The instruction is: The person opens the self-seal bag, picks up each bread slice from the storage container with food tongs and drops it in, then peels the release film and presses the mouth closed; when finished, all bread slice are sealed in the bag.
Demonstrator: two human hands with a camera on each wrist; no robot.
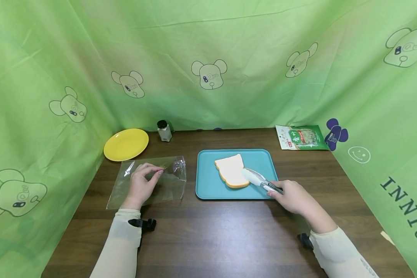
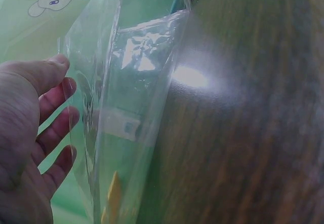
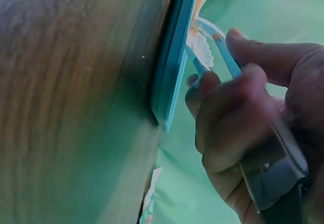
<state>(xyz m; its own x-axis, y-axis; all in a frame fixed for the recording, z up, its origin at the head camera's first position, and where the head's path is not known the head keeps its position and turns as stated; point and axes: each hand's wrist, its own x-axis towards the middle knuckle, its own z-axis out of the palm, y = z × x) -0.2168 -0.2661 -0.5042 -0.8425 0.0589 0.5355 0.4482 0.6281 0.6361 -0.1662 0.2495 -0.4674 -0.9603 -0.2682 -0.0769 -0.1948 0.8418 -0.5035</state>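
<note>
My left hand (image 1: 143, 185) pinches the upper layer of a clear plastic bag (image 1: 170, 189) between thumb and forefinger; in the left wrist view the bag's film (image 2: 131, 82) stands raised beside the fingertips. My right hand (image 1: 290, 196) grips metal tongs with white tips (image 1: 255, 177). Those tips are at the right edge of a white bread slice with a brown crust (image 1: 231, 170), which lies on a blue tray (image 1: 203, 189). In the right wrist view, fingers and thumb of the hand (image 3: 248, 107) wrap the tongs, whose arms (image 3: 228, 57) reach over the tray's edge.
A yellow plate (image 1: 126, 144) stands at the back left, with a black-capped jar (image 1: 164, 131) to its right. At the back right lies a green and white packet (image 1: 301, 138). Green cloth (image 1: 208, 104) hangs behind the wooden table (image 1: 208, 239) and along both sides.
</note>
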